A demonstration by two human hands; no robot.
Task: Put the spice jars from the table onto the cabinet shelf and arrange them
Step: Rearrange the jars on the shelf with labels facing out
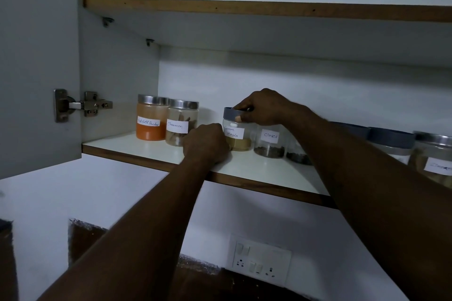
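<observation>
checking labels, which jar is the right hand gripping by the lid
The Garam Masala jar, blue-grey lid, between the Cinnamon jar and Cloves jar; the right hand grips its lid alone.

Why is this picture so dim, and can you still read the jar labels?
Head view: the light is dim and bluish; labels on the Cinnamon jar and Cloves jar are sharp enough to read. Head view, right margin: the label on the jar at the far right edge is smeared and unreadable.
</observation>
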